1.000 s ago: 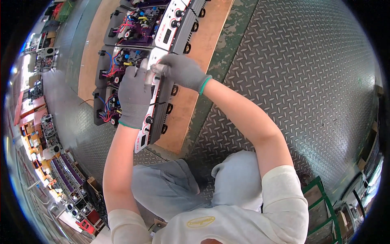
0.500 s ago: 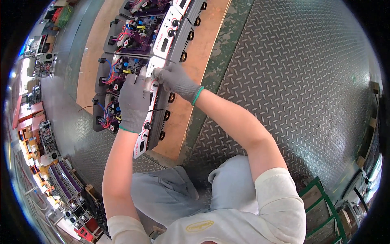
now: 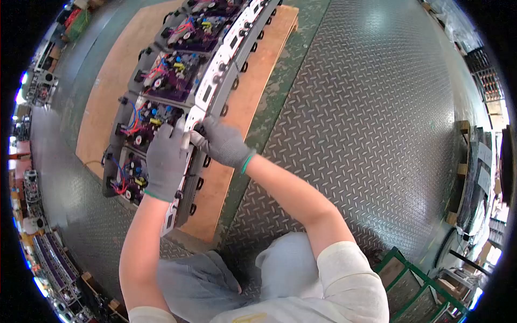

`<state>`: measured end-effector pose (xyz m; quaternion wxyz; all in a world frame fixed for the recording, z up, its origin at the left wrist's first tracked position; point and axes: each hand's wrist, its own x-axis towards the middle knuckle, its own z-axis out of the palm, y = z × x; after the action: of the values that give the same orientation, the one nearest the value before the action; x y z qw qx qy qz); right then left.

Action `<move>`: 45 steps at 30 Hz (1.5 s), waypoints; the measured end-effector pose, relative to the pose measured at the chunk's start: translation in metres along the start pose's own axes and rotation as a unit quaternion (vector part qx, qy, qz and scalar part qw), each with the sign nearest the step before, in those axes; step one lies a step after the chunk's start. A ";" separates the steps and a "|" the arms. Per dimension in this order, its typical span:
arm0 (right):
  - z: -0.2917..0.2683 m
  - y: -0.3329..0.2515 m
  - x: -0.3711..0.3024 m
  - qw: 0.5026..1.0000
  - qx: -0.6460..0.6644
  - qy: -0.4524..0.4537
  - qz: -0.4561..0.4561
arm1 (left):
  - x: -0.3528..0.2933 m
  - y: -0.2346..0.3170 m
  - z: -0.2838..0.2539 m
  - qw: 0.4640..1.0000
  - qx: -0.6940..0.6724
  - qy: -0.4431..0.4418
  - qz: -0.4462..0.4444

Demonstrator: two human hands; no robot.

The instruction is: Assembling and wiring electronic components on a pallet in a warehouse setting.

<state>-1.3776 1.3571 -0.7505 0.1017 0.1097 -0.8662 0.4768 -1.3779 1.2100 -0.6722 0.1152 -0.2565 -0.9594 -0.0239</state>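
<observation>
A row of open welding-machine-like units with white front panels (image 3: 203,92) runs away from me. Their purple circuit boards (image 3: 182,89) and coloured wires are exposed. My left hand (image 3: 164,164), in a grey glove, is closed at one panel's upper edge, its fingers on the inner side and its thumb toward the front. On the front of that panel, my right hand (image 3: 225,144), gloved too, pinches a dark knob (image 3: 199,128). The fingertips cover most of the knob. Both hands nearly meet there.
The units stand on a wooden board (image 3: 258,81) on the floor. Ribbed metal plate (image 3: 366,107) covers the floor to the right. A green metal frame (image 3: 425,285) stands at the lower right. More equipment (image 3: 56,269) lines the left side.
The view has shifted, so the units and both hands appear lower and more to the left. Both hands stay at the same panel, with the right fingers slightly turned at the knob.
</observation>
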 end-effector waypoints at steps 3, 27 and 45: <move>-0.010 0.005 0.008 0.995 -0.099 -0.023 -0.022 | 0.005 0.002 0.000 1.000 -0.002 -0.015 -0.006; -0.014 0.015 0.008 0.997 0.004 -0.081 0.011 | 0.001 0.000 0.005 0.999 0.002 -0.032 -0.018; 0.010 0.036 0.010 0.980 0.192 -0.051 0.013 | 0.002 0.003 0.003 1.000 -0.007 -0.008 -0.003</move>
<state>-1.3985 1.3660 -0.7818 0.0283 0.1405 -0.7636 0.6296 -1.3792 1.2141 -0.6750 0.1060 -0.2544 -0.9608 -0.0292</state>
